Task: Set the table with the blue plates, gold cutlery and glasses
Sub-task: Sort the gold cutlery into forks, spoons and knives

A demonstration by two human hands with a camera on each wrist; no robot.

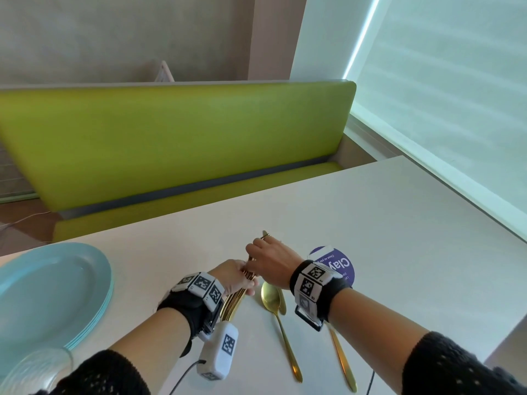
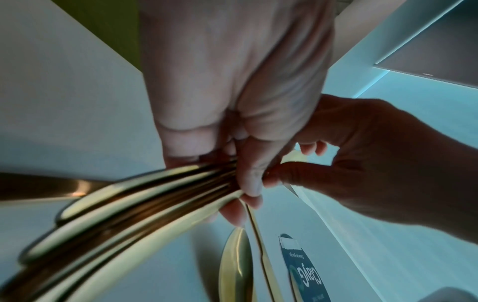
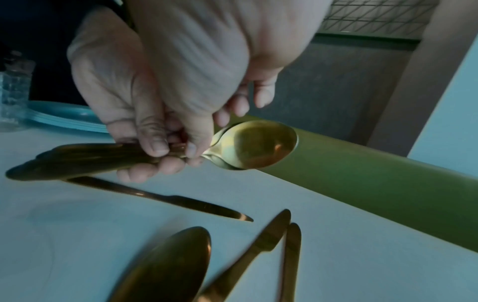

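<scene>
My left hand (image 1: 241, 279) grips a bundle of gold cutlery (image 1: 234, 303) by the middle, just above the white table (image 1: 370, 223). The handles (image 2: 124, 206) fan out toward the wrist. My right hand (image 1: 254, 256) reaches over the bundle, and its thumb and fingers (image 3: 192, 150) pinch the neck of a gold spoon (image 3: 258, 143) in it. One gold spoon (image 1: 271, 297) and a gold knife (image 1: 342, 357) lie on the table under my right wrist. Further knives (image 3: 165, 199) lie there too. A stack of blue plates (image 1: 57, 280) sits at the left, with a glass (image 1: 34, 369) in front of it.
A round purple sticker (image 1: 340, 266) lies flat on the table by my right wrist. A green bench (image 1: 171, 138) runs along the table's far edge. A window blind (image 1: 442, 81) stands to the right. Bare tabletop stretches to the right and far side.
</scene>
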